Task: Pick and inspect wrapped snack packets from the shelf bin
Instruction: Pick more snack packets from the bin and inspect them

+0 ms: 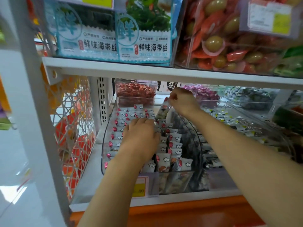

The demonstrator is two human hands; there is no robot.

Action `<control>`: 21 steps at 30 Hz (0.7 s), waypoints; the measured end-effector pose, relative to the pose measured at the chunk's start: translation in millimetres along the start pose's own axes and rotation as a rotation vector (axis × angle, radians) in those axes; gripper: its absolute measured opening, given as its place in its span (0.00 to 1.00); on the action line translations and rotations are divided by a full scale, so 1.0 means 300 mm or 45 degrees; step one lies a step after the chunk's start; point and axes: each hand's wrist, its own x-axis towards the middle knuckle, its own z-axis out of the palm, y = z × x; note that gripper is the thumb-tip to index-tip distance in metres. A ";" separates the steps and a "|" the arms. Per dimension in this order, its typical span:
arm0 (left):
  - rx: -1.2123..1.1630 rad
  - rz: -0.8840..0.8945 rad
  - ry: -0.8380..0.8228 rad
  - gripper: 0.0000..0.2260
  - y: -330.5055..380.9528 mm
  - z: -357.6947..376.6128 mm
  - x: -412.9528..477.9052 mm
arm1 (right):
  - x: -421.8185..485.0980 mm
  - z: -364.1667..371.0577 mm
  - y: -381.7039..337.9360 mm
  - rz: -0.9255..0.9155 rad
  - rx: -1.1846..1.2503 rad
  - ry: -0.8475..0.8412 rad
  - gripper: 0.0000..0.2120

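A clear plastic shelf bin [105, 138] on the lower shelf holds several rows of small white snack packets [173, 145] printed with clouds and a red spot. My left hand [139, 138] lies palm down on the packets in the middle of the bin, fingers stretched forward. My right hand [182, 99] is raised over the bin's far right corner and pinches the top end of one packet [162, 110], which hangs down from its fingers above the rows.
Behind the bin stands a clear box of red wrapped sweets [135, 92] and one of purple sweets [201, 93]. More bins of packets [218, 115] lie to the right. The upper shelf board [147, 72] hangs low overhead. A white lattice side panel [73, 122] closes the left.
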 end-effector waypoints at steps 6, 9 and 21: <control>-0.266 -0.005 0.201 0.20 0.031 -0.027 -0.054 | -0.229 -0.093 0.005 0.319 0.886 0.480 0.01; -0.363 -0.007 0.221 0.20 0.046 -0.033 -0.084 | -0.356 -0.117 -0.011 0.518 1.310 0.486 0.01; -1.415 -0.324 0.123 0.07 0.055 -0.058 -0.121 | -0.542 -0.171 -0.039 0.569 1.877 0.267 0.08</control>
